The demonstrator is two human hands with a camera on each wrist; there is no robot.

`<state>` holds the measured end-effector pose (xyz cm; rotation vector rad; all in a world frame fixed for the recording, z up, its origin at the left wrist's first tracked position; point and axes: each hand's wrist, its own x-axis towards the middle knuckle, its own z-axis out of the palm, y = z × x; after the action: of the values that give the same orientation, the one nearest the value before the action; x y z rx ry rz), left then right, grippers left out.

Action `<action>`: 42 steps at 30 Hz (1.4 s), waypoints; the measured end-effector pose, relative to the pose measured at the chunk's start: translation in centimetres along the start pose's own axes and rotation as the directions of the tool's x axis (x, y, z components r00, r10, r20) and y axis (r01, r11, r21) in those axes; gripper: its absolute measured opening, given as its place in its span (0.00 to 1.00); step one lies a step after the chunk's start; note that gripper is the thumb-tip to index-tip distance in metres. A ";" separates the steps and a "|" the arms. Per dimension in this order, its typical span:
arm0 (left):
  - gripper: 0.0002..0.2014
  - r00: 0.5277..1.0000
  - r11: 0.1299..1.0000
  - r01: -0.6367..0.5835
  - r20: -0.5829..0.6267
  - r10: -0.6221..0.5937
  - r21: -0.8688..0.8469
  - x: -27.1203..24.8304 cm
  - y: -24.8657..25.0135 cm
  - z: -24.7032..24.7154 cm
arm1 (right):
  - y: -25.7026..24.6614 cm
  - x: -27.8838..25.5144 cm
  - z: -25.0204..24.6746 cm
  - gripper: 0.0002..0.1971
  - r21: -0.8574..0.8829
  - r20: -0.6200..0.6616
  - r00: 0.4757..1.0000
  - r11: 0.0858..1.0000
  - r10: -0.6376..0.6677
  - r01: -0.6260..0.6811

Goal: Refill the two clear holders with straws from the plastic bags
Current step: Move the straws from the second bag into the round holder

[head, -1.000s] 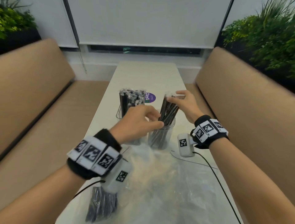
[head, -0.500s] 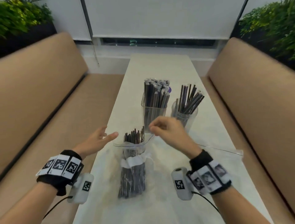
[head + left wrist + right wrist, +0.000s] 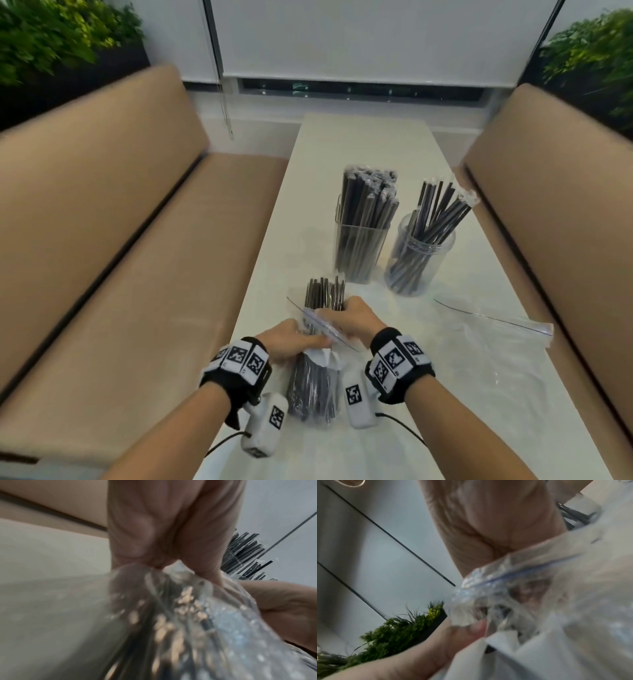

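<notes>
A clear plastic bag [image 3: 313, 387] full of black straws [image 3: 325, 293] lies near the table's front edge, straw tips sticking out of its open mouth. My left hand [image 3: 294, 339] grips the bag around its middle. My right hand [image 3: 349, 318] grips the bundle near the bag's mouth, over the blue zip strip. In the left wrist view my fingers [image 3: 171, 534] close on crinkled plastic [image 3: 188, 615]. Farther back stand a square clear holder [image 3: 361, 253] packed with straws and a round clear holder [image 3: 416, 263] partly filled with leaning straws.
A second, flattened clear bag [image 3: 489, 356] lies on the white table [image 3: 363, 144] to the right. Tan bench seats [image 3: 120, 240] flank the table on both sides. Green plants [image 3: 589, 58] stand behind the benches. Wrist camera cables trail near the front edge.
Both hands came back from the holders to the front bag. Half a second ago they hovered open beside it; now both grip it.
</notes>
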<state>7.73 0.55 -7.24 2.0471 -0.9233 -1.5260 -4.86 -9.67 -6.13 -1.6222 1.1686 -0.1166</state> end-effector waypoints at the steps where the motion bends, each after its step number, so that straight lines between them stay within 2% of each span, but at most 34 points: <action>1: 0.33 0.997 0.993 -0.069 -0.028 0.066 -0.094 0.1 -0.2 0.4 | 0.1 -0.1 0.3 0.09 0.067 -0.032 0.999 0.997 -0.032 0.034; 3: 0.27 0.976 0.950 -0.205 -0.118 0.182 -0.237 -0.4 -0.1 1.0 | 0.1 -0.7 0.0 0.11 0.191 -0.088 0.989 0.972 -0.118 0.133; 6: 0.28 0.913 0.856 -0.396 -0.246 0.326 -0.333 -1.8 0.7 0.9 | -1.2 -2.4 -1.9 0.13 0.263 -0.149 0.952 0.917 -0.268 0.299; 10: 0.25 0.825 0.756 -0.559 -0.322 0.465 -0.341 -3.5 3.0 0.9 | -3.9 -4.4 -5.9 0.11 0.195 -0.306 0.866 0.864 -0.396 0.464; 13: 0.25 0.778 0.714 -0.624 -0.339 0.529 -0.317 -3.5 4.8 1.3 | -5.8 -5.4 -9.2 0.23 0.116 -0.424 0.800 0.851 -0.425 0.513; 14: 0.23 0.769 0.716 -0.633 -0.346 0.538 -0.295 -3.1 5.2 1.5 | -6.4 -6.0 -10.1 0.24 0.101 -0.447 0.770 0.829 -0.456 0.550; 16: 0.20 0.770 0.724 -0.631 -0.340 0.541 -0.279 -2.5 6.1 1.9 | -7.7 -7.3 -11.6 0.21 0.113 -0.484 0.707 0.765 -0.516 0.635; 19: 0.19 0.763 0.702 -0.645 -0.313 0.566 -0.303 -2.0 7.1 2.6 | -9.3 -8.7 -13.9 0.13 0.129 -0.530 0.652 0.708 -0.543 0.695; 23: 0.27 0.743 0.656 -0.669 -0.316 0.590 -0.350 -1.8 8.3 3.3 | -10.8 -9.6 -16.9 0.09 0.130 -0.591 0.615 0.692 -0.521 0.710; 25: 0.27 0.743 0.641 -0.669 -0.317 0.589 -0.377 -1.6 8.7 3.5 | -11.6 -9.8 -18.3 0.08 0.162 -0.618 0.595 0.657 -0.515 0.737; 27: 0.25 0.751 0.641 -0.660 -0.327 0.573 -0.392 -1.4 8.9 3.6 | -12.3 -9.9 -19.9 0.03 0.187 -0.654 0.559 0.608 -0.509 0.772; 28: 0.24 0.753 0.641 -0.658 -0.329 0.570 -0.394 -1.3 8.8 3.5 | -12.8 -9.9 -20.8 0.03 0.199 -0.684 0.536 0.580 -0.495 0.790; 31: 0.21 0.757 0.647 -0.653 -0.342 0.556 -0.393 -1.0 8.2 3.3 | -13.8 -9.1 -23.8 0.14 0.200 -0.783 0.452 0.515 -0.427 0.833; 33: 0.19 0.764 0.650 -0.645 -0.351 0.541 -0.402 -1.0 7.5 3.0 | -14.0 -8.0 -25.1 0.25 0.114 -0.836 0.376 0.544 -0.400 0.832; 34: 0.18 0.770 0.654 -0.638 -0.355 0.530 -0.407 -1.0 7.2 2.9 | -14.0 -7.4 -25.4 0.27 0.049 -0.850 0.349 0.601 -0.394 0.798; 37: 0.19 0.782 0.660 -0.622 -0.382 0.492 -0.422 -1.2 6.2 2.6 | -13.2 -4.7 -25.0 0.24 -0.116 -0.857 0.308 0.735 -0.414 0.668; 40: 0.18 0.787 0.676 -0.612 -0.399 0.470 -0.411 -1.4 5.3 2.4 | -12.2 -2.8 -24.3 0.31 -0.062 -0.901 0.285 0.745 -0.328 0.664; 42: 0.17 0.793 0.688 -0.603 -0.398 0.461 -0.404 -1.6 4.9 2.4 | -11.8 -2.0 -24.5 0.34 -0.008 -0.938 0.246 0.723 -0.245 0.691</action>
<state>3.89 -1.54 -3.62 1.3707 -0.7994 -0.9926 -13.17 -25.86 14.18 -1.4254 1.1829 -1.7962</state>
